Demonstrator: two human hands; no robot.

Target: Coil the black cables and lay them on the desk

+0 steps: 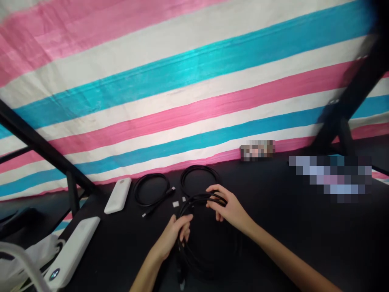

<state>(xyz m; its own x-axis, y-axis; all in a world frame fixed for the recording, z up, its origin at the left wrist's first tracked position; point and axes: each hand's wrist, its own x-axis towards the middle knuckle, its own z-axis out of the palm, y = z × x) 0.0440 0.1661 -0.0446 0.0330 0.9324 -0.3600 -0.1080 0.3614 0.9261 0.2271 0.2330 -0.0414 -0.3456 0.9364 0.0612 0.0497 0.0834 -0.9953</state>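
Where left hand (174,236), right hand (231,209) grip, cable (194,197) loops, seemingly rubbery.

Makeshift workshop; striped tarp (194,81), black bench (288,227)

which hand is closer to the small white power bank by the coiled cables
Left. The left hand grips the black cable right of the power bank; the right hand holds that cable farther right.
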